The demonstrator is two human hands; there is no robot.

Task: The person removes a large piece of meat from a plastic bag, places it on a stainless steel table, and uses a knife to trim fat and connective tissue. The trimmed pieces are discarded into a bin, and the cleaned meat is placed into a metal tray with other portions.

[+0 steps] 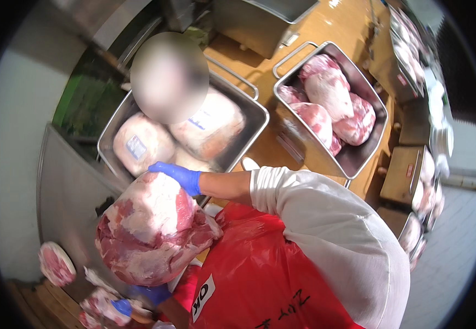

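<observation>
A large raw cut of meat (145, 230), pink with white fat, is held before my red apron. My right hand (175, 176), in a blue glove, grips its top near the steel tub's near rim. My left hand (153, 293), also blue-gloved, holds it from underneath, with its fingers mostly hidden. Beyond it, a steel tub (254, 131) holds several large pale cuts (139, 142) with labels; part of it is blurred out.
A second steel tub (361, 167) of meat stands right on the orange floor (232, 44). More filled tubs (397, 172) line the right side. A steel surface (65, 192) is at left; below it lie meat pieces (57, 260) and another person's gloved hand (122, 307).
</observation>
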